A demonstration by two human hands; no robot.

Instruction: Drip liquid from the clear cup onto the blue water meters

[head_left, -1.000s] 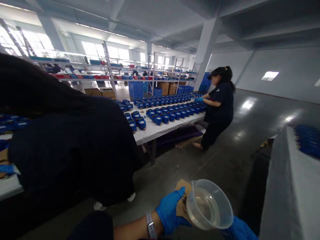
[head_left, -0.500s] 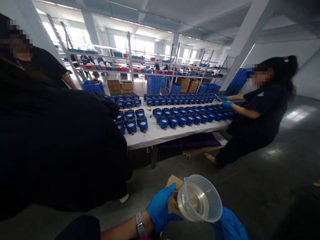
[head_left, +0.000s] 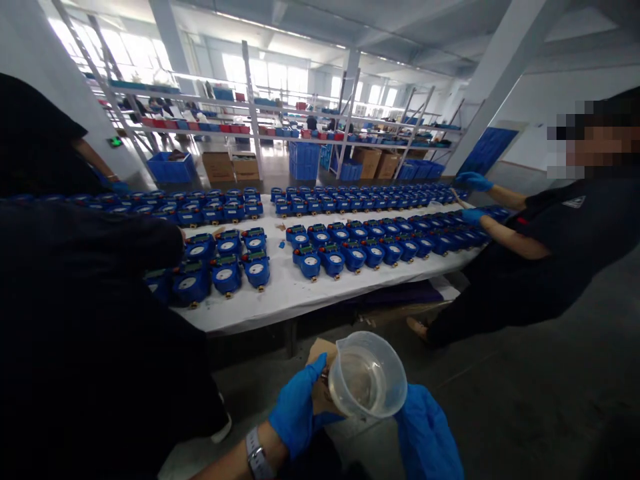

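Both my hands wear blue gloves and are low in the view. My left hand [head_left: 295,410] is closed on a piece of brown cardboard [head_left: 320,373] with small dark bits on it, thumb on top. My right hand [head_left: 427,433] grips a clear plastic jug [head_left: 367,373] with some clear liquid inside, held upright beside the cardboard. Ahead stands a white-covered table [head_left: 290,293] with rows of blue water meters [head_left: 330,257].
A person in dark clothes [head_left: 90,320] stands close at my left, between me and the table. A second person [head_left: 550,260] in blue gloves leans over the table's right end. Shelving racks [head_left: 250,127] with bins and boxes stand behind. Grey floor lies to the right.
The view has swung left and closer to the table. The person at the right now fills the right edge. My hands still hold the cardboard and jug, shifted slightly left in view.
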